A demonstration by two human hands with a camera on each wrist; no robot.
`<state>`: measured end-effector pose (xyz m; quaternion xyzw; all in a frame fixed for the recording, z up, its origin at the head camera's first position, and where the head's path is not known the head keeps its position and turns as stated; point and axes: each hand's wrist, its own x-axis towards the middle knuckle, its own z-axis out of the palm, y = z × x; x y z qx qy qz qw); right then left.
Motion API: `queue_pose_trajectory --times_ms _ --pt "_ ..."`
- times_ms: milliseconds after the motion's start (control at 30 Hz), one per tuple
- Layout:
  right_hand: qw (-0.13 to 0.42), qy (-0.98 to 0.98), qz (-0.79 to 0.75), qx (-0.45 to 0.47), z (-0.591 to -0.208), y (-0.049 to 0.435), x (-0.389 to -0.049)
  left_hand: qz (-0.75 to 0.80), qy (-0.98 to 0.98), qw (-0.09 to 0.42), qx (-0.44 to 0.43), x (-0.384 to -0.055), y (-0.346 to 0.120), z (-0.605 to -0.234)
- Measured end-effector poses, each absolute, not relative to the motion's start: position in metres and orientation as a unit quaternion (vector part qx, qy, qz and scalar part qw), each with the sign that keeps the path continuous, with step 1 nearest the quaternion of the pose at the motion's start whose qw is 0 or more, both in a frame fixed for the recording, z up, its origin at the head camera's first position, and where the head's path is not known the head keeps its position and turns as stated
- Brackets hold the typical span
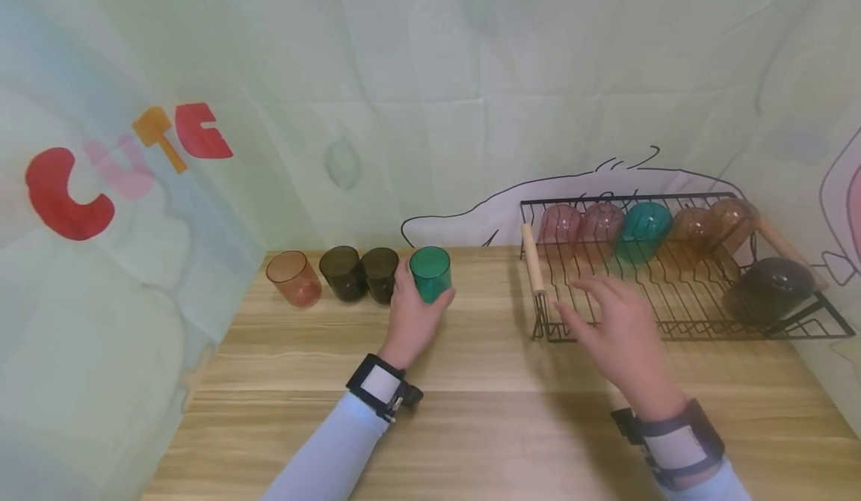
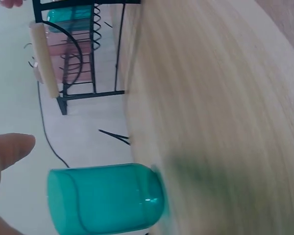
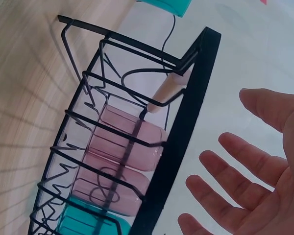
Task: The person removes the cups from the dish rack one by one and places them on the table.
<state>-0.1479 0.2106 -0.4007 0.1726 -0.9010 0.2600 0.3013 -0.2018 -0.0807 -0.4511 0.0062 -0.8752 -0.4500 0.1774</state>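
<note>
Cups stand in a row on the wood counter (image 1: 484, 381), and I watch them from far off. The green cup (image 1: 430, 269) is at the right end of the row, upright on the counter. My left grip (image 1: 415, 318), a bare hand, is right at it, with fingers (image 1: 401, 283) by the cup's left side and the thumb by its right side in the head view. The left wrist view shows me the thumb (image 2: 14, 148) apart from the cup, so this grip is loose and does not squeeze it. I cannot tell if a finger touches the cup. Just left of it are two dark cups (image 1: 341, 275), close together, then an orange cup (image 1: 296, 280) at the far end.

My right grip (image 1: 622, 329) is up in the air near the left part of the rack (image 3: 175, 142). Its fingers are spread apart and it holds nothing. The rack is black wire with wood handles (image 1: 531, 258). Along its back I see two pink cups (image 1: 602, 220), a blue-green cup (image 1: 646, 223) and two brown cups (image 1: 696, 226), all bottoms up. One round black cup (image 1: 773, 286) sits near its right end. Big bright letters (image 1: 70, 196) show on the cloth (image 1: 282, 52) behind.
</note>
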Motion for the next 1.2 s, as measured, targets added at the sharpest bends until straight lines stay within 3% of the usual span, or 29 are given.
queue_pose_trajectory --times_ms 267,767,1000,1200 --pt "0.298 -0.907 0.255 0.154 -0.396 0.217 -0.147 -0.446 -0.876 0.183 0.009 -0.182 -0.083 -0.432" --pt "0.309 -0.913 0.226 0.141 -0.381 0.238 -0.147 -0.424 -0.874 0.211 -0.111 -0.157 -0.081 -0.413" --pt "0.325 -0.917 0.196 0.122 -0.375 0.260 -0.151 -0.394 -0.893 0.182 -0.123 -0.151 -0.080 -0.414" --pt "0.293 -0.938 0.175 0.058 -0.366 0.284 -0.154 -0.363 -0.906 0.167 -0.139 -0.148 -0.078 -0.418"
